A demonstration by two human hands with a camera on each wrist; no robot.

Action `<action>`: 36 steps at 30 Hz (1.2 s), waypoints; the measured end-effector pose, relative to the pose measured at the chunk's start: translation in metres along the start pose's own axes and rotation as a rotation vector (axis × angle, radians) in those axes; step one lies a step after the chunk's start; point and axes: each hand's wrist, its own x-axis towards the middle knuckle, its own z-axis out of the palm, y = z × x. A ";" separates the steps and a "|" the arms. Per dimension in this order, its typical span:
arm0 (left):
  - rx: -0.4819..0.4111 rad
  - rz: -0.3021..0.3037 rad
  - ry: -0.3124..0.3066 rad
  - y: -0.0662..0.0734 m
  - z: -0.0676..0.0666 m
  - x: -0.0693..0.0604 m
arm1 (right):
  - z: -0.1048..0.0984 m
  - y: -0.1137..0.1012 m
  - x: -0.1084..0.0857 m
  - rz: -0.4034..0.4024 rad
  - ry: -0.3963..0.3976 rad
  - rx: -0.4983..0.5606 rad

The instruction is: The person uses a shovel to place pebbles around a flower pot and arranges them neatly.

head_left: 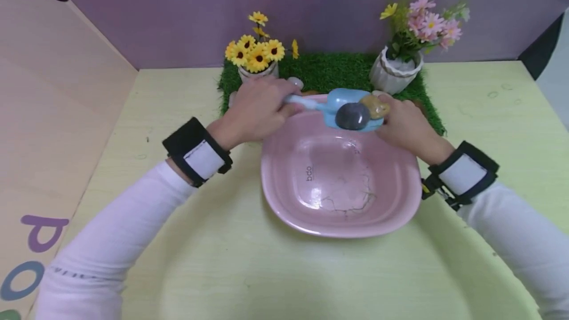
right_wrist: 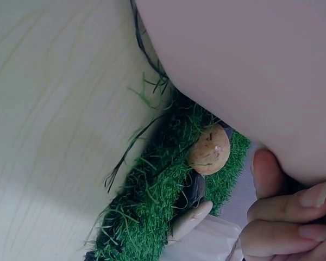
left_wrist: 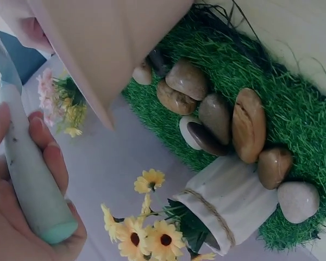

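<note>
My left hand (head_left: 258,110) grips the pale handle (left_wrist: 30,168) of a light blue toy scoop (head_left: 344,97), which hangs over the far side of a pink basin (head_left: 284,201). On the scoop are a dark grey stone (head_left: 352,116) and a tan stone (head_left: 375,106). At the scoop's right end, my right hand (head_left: 406,125) meets the tan stone. In the right wrist view its fingers (right_wrist: 282,206) curl, but whatever lies between them is hidden. Several smooth stones (left_wrist: 250,125) rest on the artificial grass mat (left_wrist: 293,125) beyond the basin.
On the mat stand a white pot (left_wrist: 223,196) of yellow flowers (head_left: 258,53) at left and a white pot (head_left: 395,70) of pink flowers (head_left: 431,23) at right. The basin sits on a pale wooden table (head_left: 213,260). Behind rises a purple backdrop (head_left: 178,14).
</note>
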 end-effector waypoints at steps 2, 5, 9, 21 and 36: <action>-0.007 -0.047 0.015 -0.002 -0.002 0.001 | 0.000 -0.001 0.001 0.031 -0.014 -0.006; -0.013 -0.099 0.065 -0.005 -0.004 0.002 | 0.000 -0.001 0.002 0.050 -0.024 -0.019; -0.004 -0.126 0.125 -0.010 -0.004 0.002 | -0.001 -0.002 0.002 0.043 -0.025 -0.035; -0.034 -0.200 0.124 -0.026 0.001 0.006 | -0.002 -0.003 0.002 0.046 -0.041 -0.050; -0.050 -0.320 0.142 -0.035 0.019 0.012 | -0.001 -0.002 0.002 0.056 -0.059 -0.043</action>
